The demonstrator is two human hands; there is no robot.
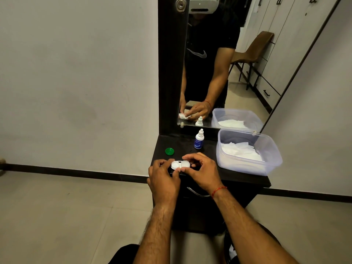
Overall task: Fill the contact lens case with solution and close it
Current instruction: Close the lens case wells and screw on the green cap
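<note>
Your left hand (163, 180) has its grip pinched on the left end of the white contact lens case (180, 164), thumb and fingertips closed around that rim. Your right hand (200, 172) pinches the right end, with the thumb at the near edge of the case and the fingers curled over the far side. The case sits between the two grips at the front edge of the dark counter (245, 178), and you cannot tell whether it rests on the surface or is lifted just off it. Both wells show white; whether a cap sits on either one cannot be told. Beyond your left grip, a loose green cap (169, 151) lies flat on the counter, apart from the case. Beyond your right grip the solution bottle (199, 139) stands upright with its white nozzle on, close to the mirror (219, 73). To the right of your right grip sits a clear plastic tub (270, 159) with white tissue (238, 151) inside.
</note>
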